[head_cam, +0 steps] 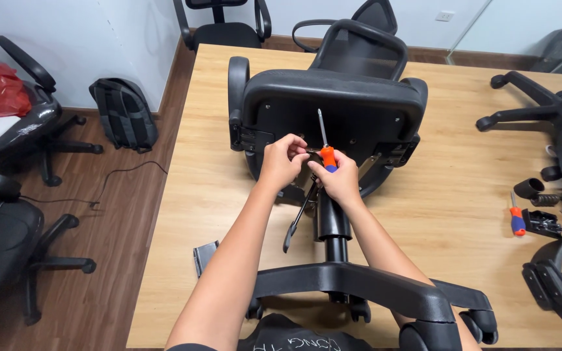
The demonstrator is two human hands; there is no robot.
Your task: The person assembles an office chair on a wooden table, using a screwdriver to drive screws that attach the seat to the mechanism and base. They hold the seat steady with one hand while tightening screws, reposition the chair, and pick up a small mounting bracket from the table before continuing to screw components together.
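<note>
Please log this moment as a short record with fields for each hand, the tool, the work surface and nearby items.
left hand: left hand pinches at the underside of the black office chair lying on its side
right hand: right hand grips the orange-handled screwdriver, shaft pointing up
surface: light wooden table
nearby: second orange-and-blue screwdriver beside loose black chair parts
floor: black backpack against the wall

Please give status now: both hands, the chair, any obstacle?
Left hand pinching at chair underside. Right hand holds orange screwdriver, tip up. Nothing blocking.
</note>
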